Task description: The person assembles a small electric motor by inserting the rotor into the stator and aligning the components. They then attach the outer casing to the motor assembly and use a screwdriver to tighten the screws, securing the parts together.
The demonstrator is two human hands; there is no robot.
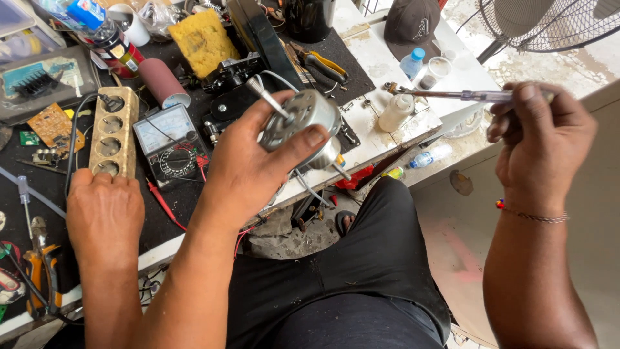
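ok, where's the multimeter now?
Head view, left of centre: the multimeter sits between the beige socket strip and the left hand holding the motor.

Dull grey metal motor [302, 123] with shiny shaft, porous yellow sponge [201, 40], pale wooden socket strip [114, 132], matt black mat [171, 200]

The motor [303, 126] at the centre is dull silver-grey with a bright steel shaft. At 1 o'clock, the screwdriver [465, 95] has a clear, faintly violet handle and a brownish tip. At 11 o'clock lies a yellow sponge [201, 39]; at 9 o'clock a beige power strip [115, 132] carries a black plug, beside a grey multimeter [169, 145] with a pale dial and red leads. The surface [387, 64] is black matting over stained white. At 7 o'clock, the pliers [42, 274] have orange-and-black grips. The cap [411, 21] at 12 o'clock is dark brown.
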